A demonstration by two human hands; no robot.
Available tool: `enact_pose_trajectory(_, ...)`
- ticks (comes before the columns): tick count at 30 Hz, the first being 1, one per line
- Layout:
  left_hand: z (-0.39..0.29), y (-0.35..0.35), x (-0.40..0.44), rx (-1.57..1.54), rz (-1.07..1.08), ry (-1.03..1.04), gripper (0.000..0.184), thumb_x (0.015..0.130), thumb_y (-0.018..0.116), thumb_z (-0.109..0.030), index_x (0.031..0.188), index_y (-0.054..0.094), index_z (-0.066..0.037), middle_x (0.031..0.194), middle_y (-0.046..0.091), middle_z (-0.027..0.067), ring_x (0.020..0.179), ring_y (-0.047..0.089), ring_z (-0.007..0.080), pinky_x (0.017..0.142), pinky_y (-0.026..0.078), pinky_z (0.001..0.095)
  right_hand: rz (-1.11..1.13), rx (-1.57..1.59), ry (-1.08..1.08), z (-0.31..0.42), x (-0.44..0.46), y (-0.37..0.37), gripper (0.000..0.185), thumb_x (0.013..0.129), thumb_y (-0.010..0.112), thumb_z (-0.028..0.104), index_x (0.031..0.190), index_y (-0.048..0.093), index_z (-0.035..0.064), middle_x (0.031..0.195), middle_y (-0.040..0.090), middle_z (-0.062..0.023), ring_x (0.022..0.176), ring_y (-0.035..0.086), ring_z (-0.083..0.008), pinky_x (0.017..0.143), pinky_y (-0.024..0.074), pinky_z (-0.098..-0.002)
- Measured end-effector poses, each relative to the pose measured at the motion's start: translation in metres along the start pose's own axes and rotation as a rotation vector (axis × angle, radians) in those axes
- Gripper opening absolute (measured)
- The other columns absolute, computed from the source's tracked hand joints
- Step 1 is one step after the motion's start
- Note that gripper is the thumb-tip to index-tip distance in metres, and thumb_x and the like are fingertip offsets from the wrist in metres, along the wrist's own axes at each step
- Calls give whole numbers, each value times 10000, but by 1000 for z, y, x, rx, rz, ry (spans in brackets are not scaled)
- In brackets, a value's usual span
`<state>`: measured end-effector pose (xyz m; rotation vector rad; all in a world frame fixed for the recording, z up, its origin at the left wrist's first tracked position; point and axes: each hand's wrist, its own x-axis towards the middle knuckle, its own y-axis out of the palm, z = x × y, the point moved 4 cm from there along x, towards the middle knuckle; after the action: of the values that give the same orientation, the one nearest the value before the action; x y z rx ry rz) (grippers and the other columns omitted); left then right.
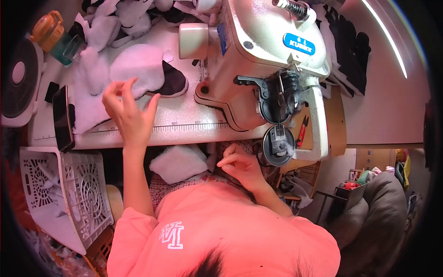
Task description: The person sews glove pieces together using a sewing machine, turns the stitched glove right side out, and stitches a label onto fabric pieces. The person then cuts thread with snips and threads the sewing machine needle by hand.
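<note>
My left hand (129,108) is raised over the front of the sewing table, its fingers bent and its thumb held apart, with nothing visible in it. Just beyond it lie white fluffy fabric pieces (137,69), one with a dark side (174,81) showing. Over my lap, my right hand (242,166) is loosely curled with fingertips slightly apart, and I see nothing in it. Left of that hand, a white fluffy piece (179,162) rests on my lap. The fur sewing machine (272,37) stands above my right hand, its round feed discs (278,145) close by.
Along the table's front runs a ruler scale (184,126). A phone (63,118), an orange-capped bottle (50,37) and a round grey-and-white device (18,74) are at left. Below is a white plastic basket (87,198). Red-handled snippers (302,131) and dark gloves (348,51) are at right.
</note>
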<state>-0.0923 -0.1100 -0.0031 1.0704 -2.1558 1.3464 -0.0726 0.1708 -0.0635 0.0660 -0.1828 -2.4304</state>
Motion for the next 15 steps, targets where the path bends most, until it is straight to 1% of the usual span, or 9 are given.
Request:
enact_pose_trajectory(1, 0, 3, 8, 180, 60, 44, 492, 661, 828, -136, 1098, 604, -106, 1204, 442, 106, 1070, 451, 297, 924, 379, 411, -1, 0, 6, -2, -1, 0, 150, 883, 629, -4, 1016, 674, 50, 957, 446, -11, 861, 458, -93, 727, 382, -208)
enact_pose_trajectory(3, 8, 10, 19, 198, 89, 59, 421, 680, 794, -115, 1066, 627, -103, 1210, 509, 66, 1085, 475, 297, 947, 375, 430, 8, -61, -39, -3, -1, -2, 150, 886, 623, -7, 1015, 675, 49, 963, 445, -10, 855, 460, -90, 721, 384, -206)
enact_pose_trajectory(6, 12, 13, 28, 285, 29, 196, 187, 777, 675, -38, 959, 637, -52, 984, 625, 83, 1014, 551, 282, 904, 410, 428, -3, -49, -7, -3, -8, -2, 153, 892, 610, -16, 1013, 677, 48, 981, 443, -9, 880, 472, -90, 749, 397, -208)
enact_pose_trajectory(7, 18, 18, 32, 292, 39, 194, 187, 777, 675, -38, 959, 637, -52, 984, 625, 83, 1014, 551, 282, 904, 410, 428, -10, -20, -10, -1, -7, -2, 153, 893, 609, -17, 1014, 678, 48, 983, 442, -9, 889, 472, -90, 758, 400, -208)
enact_pose_trajectory(9, 34, 15, 38, 97, -148, 50, 183, 792, 660, -30, 971, 628, -53, 978, 622, 106, 930, 581, 311, 831, 453, 420, -15, -34, -3, -2, -8, -2, 152, 896, 602, -21, 1014, 675, 40, 994, 440, -10, 908, 478, -93, 778, 409, -213)
enact_pose_trajectory(10, 34, 9, 40, 51, -262, 2, 126, 858, 641, -59, 978, 614, -34, 955, 617, 126, 870, 590, 328, 783, 472, 408, -20, -6, -7, -1, -8, -2, 155, 898, 596, -25, 1018, 673, 37, 997, 438, -11, 913, 482, -96, 787, 412, -215)
enact_pose_trajectory(11, 29, 7, 42, 53, -258, 5, 126, 858, 641, -59, 978, 614, -34, 955, 617, 126, 870, 590, 328, 783, 472, 408, -26, 21, -13, 0, -7, -3, 158, 900, 590, -28, 1022, 670, 33, 1001, 436, -13, 918, 487, -99, 796, 415, -217)
enact_pose_trajectory(13, 15, -15, 38, -114, -655, 4, 109, 914, 615, -93, 974, 602, -4, 926, 616, 143, 878, 589, 314, 788, 471, 400, -9, 11, -17, 2, -6, -3, 160, 908, 576, -28, 1022, 673, 31, 1041, 454, -26, 936, 491, -107, 818, 416, -222)
enact_pose_trajectory(15, -16, -38, 20, -21, -826, 181, 144, 935, 600, -125, 955, 586, 17, 905, 609, 150, 864, 590, 291, 731, 471, 362, 121, -16, -96, 7, -2, -1, 251, 916, 620, 91, 1155, 626, 16, 1169, 492, -65, 1014, 522, -138, 859, 430, -262)
